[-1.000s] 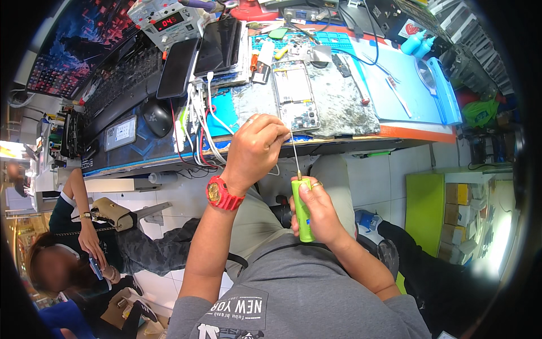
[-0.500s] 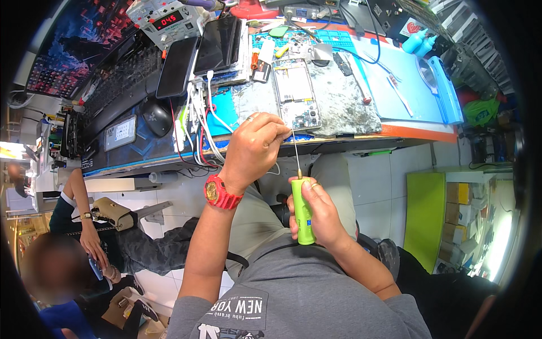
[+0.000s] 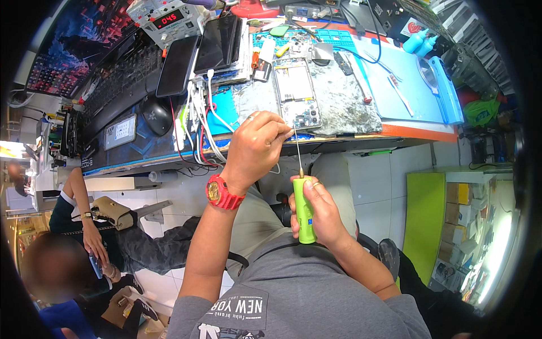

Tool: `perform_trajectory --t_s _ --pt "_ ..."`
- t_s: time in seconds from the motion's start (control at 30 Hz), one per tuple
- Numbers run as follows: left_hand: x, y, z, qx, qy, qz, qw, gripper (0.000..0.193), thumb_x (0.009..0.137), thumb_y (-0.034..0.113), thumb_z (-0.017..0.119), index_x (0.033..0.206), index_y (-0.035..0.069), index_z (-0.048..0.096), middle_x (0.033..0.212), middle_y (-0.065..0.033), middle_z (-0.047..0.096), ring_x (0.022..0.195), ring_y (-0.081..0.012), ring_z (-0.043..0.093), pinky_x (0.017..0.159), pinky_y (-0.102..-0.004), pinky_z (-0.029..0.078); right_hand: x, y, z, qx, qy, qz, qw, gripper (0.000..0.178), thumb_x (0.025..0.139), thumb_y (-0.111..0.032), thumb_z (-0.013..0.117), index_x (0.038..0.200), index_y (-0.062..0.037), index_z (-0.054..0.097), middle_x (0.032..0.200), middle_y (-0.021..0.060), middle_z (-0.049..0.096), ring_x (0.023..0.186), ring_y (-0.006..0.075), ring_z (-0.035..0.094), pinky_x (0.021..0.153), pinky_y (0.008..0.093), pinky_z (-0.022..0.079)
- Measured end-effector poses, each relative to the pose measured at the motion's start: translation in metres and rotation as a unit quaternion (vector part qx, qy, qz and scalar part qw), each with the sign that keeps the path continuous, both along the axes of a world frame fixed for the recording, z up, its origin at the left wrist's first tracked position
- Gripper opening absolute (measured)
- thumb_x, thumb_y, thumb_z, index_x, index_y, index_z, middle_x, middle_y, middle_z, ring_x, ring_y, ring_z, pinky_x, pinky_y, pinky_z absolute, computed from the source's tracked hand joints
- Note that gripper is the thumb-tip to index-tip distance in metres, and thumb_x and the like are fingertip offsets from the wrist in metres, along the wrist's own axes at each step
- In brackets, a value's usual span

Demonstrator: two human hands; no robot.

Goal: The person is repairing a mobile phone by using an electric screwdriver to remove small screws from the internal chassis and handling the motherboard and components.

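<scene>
In my right hand [image 3: 324, 212] is a green-handled tool [image 3: 305, 220], with my fingers wrapped round the grip. From its brass-coloured collar a long thin metal shaft [image 3: 298, 150] points up toward the bench edge. My left hand [image 3: 257, 144] is pinched at the upper end of that shaft; whether it grips the tip or something tiny there is too small to tell. Just beyond my fingertips an opened phone [image 3: 309, 117] lies on a grey-speckled work mat [image 3: 351, 110], its circuit board and camera lenses showing.
Left on the bench are white cables [image 3: 196, 113], a black phone [image 3: 178, 66], a mouse [image 3: 156, 114] and a power supply [image 3: 164, 25]. A brush [image 3: 401, 93] rests on the light-blue surface at right. A person sits at lower left holding a phone [image 3: 96, 266].
The green-handled tool and my right hand have shifted very slightly to the right. My left hand keeps its pinch at nearly the same spot.
</scene>
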State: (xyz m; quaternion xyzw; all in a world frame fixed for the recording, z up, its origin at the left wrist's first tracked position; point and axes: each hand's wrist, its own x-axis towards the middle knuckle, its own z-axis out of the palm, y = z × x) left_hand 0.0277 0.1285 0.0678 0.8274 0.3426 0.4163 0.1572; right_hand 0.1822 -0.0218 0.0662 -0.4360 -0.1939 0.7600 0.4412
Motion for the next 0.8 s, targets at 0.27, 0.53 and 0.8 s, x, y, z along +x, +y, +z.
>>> perform_trajectory --t_s 0.27,0.53,0.8 --pt "0.0013 -0.0003 -0.0013 -0.001 0.003 0.008 1.0 0.011 0.078 -0.001 0.081 0.084 0.002 0.072 0.088 -0.0084 0.072 0.08 -0.0261 0.069 0.072 -0.0374 0.054 -0.0001 -0.0002 -0.0016 0.0 0.004 -0.006 1.0 0.046 0.112 -0.044 0.043 0.137 -0.006 0.042 0.09 0.0091 0.058 0.054 0.0169 0.06 0.047 0.0332 0.053" --pt "0.0026 -0.0002 -0.0023 -0.002 0.001 0.012 1.0 0.012 0.078 0.0 0.082 0.083 0.001 0.071 0.087 -0.0081 0.071 0.08 -0.0261 0.068 0.071 -0.0373 0.053 0.0008 -0.0004 -0.0026 0.002 0.002 -0.009 1.0 0.046 0.112 -0.045 0.043 0.137 -0.0061 0.042 0.089 0.0092 0.058 0.053 0.0171 0.06 0.046 0.0336 0.053" --pt "0.0045 -0.0014 0.0 -0.002 0.007 0.02 1.0 0.011 0.078 0.0 0.082 0.082 0.001 0.071 0.085 -0.008 0.07 0.079 -0.0257 0.067 0.07 -0.0372 0.053 0.0012 -0.0006 -0.002 0.004 0.001 -0.011 1.0 0.047 0.112 -0.046 0.043 0.137 -0.0057 0.042 0.089 0.0098 0.058 0.053 0.0173 0.06 0.046 0.0336 0.053"
